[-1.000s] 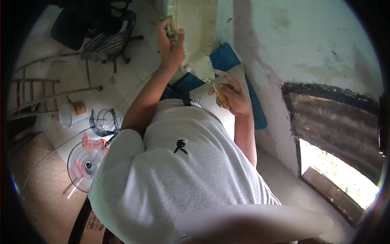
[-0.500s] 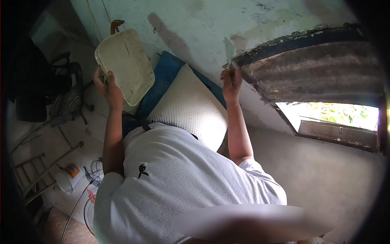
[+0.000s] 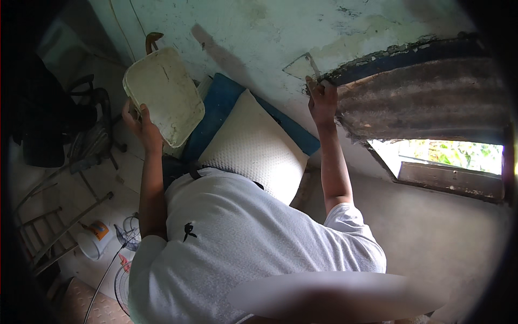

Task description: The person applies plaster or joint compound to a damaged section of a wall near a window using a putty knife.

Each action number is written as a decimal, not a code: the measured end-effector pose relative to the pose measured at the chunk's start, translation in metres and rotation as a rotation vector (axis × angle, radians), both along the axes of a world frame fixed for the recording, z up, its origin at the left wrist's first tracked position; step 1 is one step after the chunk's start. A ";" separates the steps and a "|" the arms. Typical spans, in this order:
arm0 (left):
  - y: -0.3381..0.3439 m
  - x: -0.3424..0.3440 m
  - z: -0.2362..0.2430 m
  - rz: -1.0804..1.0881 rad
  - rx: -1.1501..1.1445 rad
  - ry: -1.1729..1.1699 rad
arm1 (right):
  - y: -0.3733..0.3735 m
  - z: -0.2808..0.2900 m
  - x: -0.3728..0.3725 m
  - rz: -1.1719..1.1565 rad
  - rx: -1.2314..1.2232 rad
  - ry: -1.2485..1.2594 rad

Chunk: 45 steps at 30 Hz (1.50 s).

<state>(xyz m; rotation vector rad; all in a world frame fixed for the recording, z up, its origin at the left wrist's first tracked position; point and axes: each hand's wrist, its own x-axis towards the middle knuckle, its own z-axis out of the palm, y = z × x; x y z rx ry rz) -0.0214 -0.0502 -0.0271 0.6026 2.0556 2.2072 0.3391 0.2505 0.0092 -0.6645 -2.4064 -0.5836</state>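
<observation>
My left hand (image 3: 141, 121) grips the edge of a pale, stained, rounded-square plastic tray or lid (image 3: 164, 94), held up left of the pillow. My right hand (image 3: 324, 102) is wrapped round a scraper, its handle mostly hidden by my fingers. The flat triangular blade (image 3: 300, 66) lies at the pale, patchy wall (image 3: 259, 38), just left of the window's crumbling upper edge. A white textured pillow (image 3: 251, 148) sits in front of me over a blue cushion (image 3: 216, 108).
The window (image 3: 415, 97) with a corrugated panel and bright lower opening is at right. A black chair (image 3: 91, 135), metal ladder-like frame (image 3: 59, 227), white bucket (image 3: 94, 240), cables and a fan (image 3: 121, 286) stand at left. Grey floor (image 3: 431, 232) lies at lower right.
The scraper has left the tray and moved right and up onto the wall. The tray has swung left with my left hand; my view has turned toward the wall and window.
</observation>
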 end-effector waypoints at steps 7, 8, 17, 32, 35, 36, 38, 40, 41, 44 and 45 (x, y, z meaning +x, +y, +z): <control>0.002 -0.003 -0.005 -0.044 0.057 -0.060 | 0.005 0.000 0.000 -0.025 0.039 -0.047; 0.002 -0.005 -0.006 -0.048 0.061 -0.048 | 0.005 -0.001 -0.001 -0.026 0.038 -0.045; 0.008 -0.007 -0.013 -0.068 0.112 -0.050 | 0.003 0.007 -0.008 -0.102 0.061 -0.067; 0.003 -0.008 -0.017 -0.046 0.053 -0.051 | -0.018 0.024 0.017 0.008 0.054 -0.154; 0.001 -0.008 -0.021 -0.055 0.070 -0.095 | -0.033 0.027 0.001 -0.090 -0.002 -0.127; 0.002 -0.008 -0.021 -0.059 0.073 -0.093 | -0.032 0.026 -0.006 -0.096 0.031 -0.103; 0.003 -0.008 -0.022 -0.075 0.098 -0.051 | -0.031 0.024 -0.011 -0.105 0.067 -0.075; 0.003 -0.008 -0.025 -0.075 0.107 -0.051 | -0.028 0.020 -0.015 -0.153 0.007 -0.087; 0.003 -0.008 -0.026 -0.077 0.114 -0.055 | -0.026 0.021 -0.015 -0.152 0.009 -0.083; 0.001 -0.008 -0.023 -0.073 0.087 -0.048 | -0.023 0.025 -0.010 -0.223 -0.096 -0.132; 0.000 -0.007 -0.022 -0.071 0.087 -0.047 | -0.024 0.024 -0.006 -0.206 -0.098 -0.119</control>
